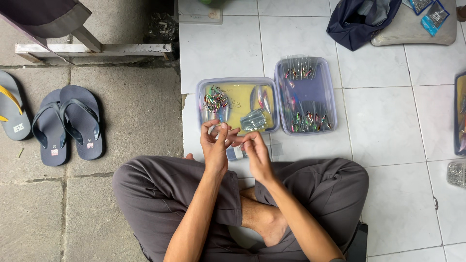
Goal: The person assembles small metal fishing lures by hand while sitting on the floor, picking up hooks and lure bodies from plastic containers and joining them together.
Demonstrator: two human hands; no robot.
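Observation:
I sit cross-legged on a tiled floor. My left hand (215,144) pinches a small clear plastic sleeve (216,128) at its fingertips. My right hand (253,148) meets it, fingers closed on the same small piece; what is inside is too small to tell. Just beyond my hands lies a clear shallow tray with a yellow base (239,98), holding a cluster of small colourful fishing lures (214,101) and a bundle of clear sleeves (254,120). Beside it on the right a purple tray (310,99) holds several bagged lures.
Dark flip-flops (68,123) and a grey-yellow sandal (12,110) lie on the concrete at left. A dark bag (354,22) and a cushion with packets (417,22) sit at the top right. Another tray (460,114) pokes in at the right edge.

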